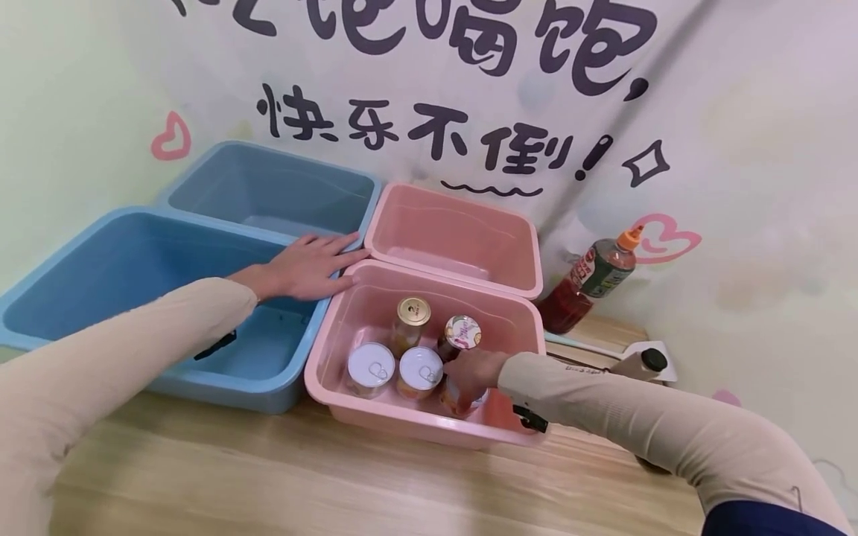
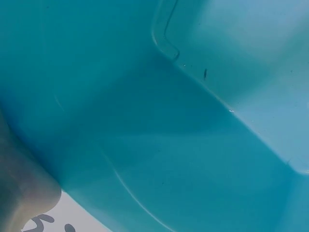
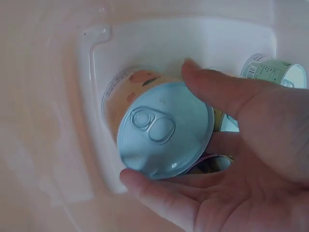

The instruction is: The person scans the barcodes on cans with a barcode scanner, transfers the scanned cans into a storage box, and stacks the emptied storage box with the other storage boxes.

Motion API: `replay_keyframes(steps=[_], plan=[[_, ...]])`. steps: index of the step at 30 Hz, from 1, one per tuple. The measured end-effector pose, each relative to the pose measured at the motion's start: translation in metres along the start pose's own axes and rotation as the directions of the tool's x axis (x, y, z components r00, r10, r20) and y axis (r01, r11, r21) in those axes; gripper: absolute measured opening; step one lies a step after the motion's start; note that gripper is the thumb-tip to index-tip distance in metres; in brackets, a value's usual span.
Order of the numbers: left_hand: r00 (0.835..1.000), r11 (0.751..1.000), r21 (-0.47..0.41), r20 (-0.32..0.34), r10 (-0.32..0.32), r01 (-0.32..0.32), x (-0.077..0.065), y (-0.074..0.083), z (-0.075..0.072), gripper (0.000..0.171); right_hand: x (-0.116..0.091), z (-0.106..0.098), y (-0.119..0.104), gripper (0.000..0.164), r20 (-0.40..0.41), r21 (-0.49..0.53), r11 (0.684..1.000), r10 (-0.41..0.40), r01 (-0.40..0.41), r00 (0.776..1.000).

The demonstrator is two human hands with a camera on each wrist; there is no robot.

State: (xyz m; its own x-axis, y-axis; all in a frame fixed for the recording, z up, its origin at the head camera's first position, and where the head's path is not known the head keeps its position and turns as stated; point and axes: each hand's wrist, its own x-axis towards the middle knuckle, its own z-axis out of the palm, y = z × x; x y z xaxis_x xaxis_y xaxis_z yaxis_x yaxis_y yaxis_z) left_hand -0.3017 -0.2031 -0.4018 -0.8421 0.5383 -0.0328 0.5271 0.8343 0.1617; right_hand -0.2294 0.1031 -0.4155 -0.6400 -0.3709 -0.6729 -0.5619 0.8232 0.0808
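Note:
In the head view my left hand [image 1: 311,266], fingers spread, rests on the rims where the blue and pink bins meet. Down inside the front pink bin [image 1: 429,432], my right hand [image 1: 472,376] holds a can with an orange label [image 3: 128,92]. The right wrist view shows the thumb on one side of its pull-tab lid [image 3: 166,130] and the fingers on the other. Beside it stand two pull-tab cans, a left one [image 1: 371,366] and a middle one [image 1: 420,370]. Behind them are a gold-topped can [image 1: 412,316] and a can with a printed lid [image 1: 461,333].
The front blue bin [image 1: 268,394] stands to the left, with a second blue bin [image 1: 268,152] and a second pink bin [image 1: 462,201] behind. A red sauce bottle with an orange cap [image 1: 590,279] leans at the right, near a white object with a black knob [image 1: 643,362].

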Motion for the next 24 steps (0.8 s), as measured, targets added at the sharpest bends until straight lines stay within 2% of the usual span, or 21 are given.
replay_keyframes(steps=[7,11,19,24], plan=[[1.000,1.000,0.010,0.001,-0.011,0.011,0.001,0.001,0.002,0.064,0.003,0.002,0.003,0.022,-0.016,0.060,0.998,-0.026,0.027,1.000],[1.000,1.000,0.014,0.000,-0.016,0.016,0.002,0.000,0.003,0.064,0.004,0.003,0.002,0.024,0.001,0.087,0.996,-0.025,0.025,1.000],[1.000,1.000,0.006,0.007,-0.022,0.022,0.001,0.001,0.003,0.064,0.009,0.007,-0.005,0.033,0.003,-0.037,0.999,-0.005,0.005,1.000],[1.000,1.000,0.009,0.014,-0.025,0.025,0.002,0.002,0.001,0.064,0.013,0.011,-0.006,0.032,0.008,-0.059,0.998,0.009,-0.008,1.000]])
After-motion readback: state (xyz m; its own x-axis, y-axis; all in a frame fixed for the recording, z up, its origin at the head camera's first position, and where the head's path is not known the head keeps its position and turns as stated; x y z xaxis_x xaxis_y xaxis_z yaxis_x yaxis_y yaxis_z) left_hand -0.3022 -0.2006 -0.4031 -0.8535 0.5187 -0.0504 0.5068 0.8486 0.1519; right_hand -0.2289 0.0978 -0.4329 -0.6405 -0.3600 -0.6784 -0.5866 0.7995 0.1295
